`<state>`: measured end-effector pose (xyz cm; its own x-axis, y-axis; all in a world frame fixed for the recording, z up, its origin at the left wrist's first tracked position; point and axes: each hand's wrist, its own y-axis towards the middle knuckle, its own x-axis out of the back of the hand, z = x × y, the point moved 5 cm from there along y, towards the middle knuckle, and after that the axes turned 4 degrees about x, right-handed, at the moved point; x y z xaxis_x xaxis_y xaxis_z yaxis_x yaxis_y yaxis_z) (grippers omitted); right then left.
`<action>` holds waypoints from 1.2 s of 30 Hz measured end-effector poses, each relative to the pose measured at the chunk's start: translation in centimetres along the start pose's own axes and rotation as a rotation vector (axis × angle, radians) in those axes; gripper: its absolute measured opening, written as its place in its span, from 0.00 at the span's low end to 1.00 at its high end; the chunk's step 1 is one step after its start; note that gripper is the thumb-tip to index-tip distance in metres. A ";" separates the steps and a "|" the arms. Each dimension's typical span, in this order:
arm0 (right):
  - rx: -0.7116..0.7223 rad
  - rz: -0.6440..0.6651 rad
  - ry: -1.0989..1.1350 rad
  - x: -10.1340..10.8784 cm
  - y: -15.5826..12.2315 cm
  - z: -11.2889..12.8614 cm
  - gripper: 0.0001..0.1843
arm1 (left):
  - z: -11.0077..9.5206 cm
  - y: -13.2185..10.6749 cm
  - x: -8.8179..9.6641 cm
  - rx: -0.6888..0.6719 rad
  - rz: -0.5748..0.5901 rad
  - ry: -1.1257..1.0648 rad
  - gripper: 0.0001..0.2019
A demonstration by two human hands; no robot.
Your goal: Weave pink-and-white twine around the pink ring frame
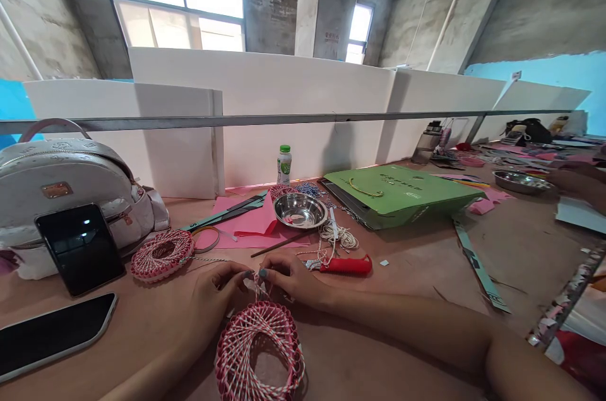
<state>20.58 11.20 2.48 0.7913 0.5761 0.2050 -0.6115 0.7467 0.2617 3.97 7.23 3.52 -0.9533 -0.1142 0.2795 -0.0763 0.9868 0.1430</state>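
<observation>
My left hand (221, 287) and my right hand (288, 276) meet above a red-and-white string-wound ring (231, 350). Both hands pinch the twisted red-and-white string (258, 287) rising from the ring's top edge, with thumbs and forefingers nearly touching. The ring lies on the table close to me, its centre hole showing bare tabletop. A second wound ring (163, 254) rests to the left, and a thin cord runs from its side towards my left hand. Just beyond my right hand lies a red-handled cutter (345, 265).
A steel bowl (300, 210) stands on pink paper, beside white string (343, 237). A green folder (402, 189) and a ruler (480, 265) lie to the right. Phones (80, 249) and a silver backpack (71, 180) occupy the left. A small bottle (284, 165) stands behind; another person's hand shows far right.
</observation>
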 end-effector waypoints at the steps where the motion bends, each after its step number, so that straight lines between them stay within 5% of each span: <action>1: 0.000 -0.013 0.013 0.1 0.0 0.0 0.22 | 0.3 0.0 0.0 0.001 0.000 -0.015 0.14; 16: -0.066 -0.117 0.197 0.6 -0.3 -0.4 0.20 | 0.9 0.0 -0.4 0.023 0.087 -0.124 0.16; 27: 0.054 0.116 -0.374 -0.2 -0.3 -0.3 0.15 | 0.7 -0.1 -1.0 0.064 0.118 -0.243 0.22; 36: 0.105 0.109 -0.307 -0.3 -0.5 0.3 0.18 | 1.5 -0.2 -1.4 0.099 0.133 -0.314 0.23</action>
<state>20.69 10.60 2.57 0.6935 0.5115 0.5073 -0.7018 0.6387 0.3155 4.85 7.37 1.67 -0.9990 0.0412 -0.0181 0.0407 0.9988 0.0275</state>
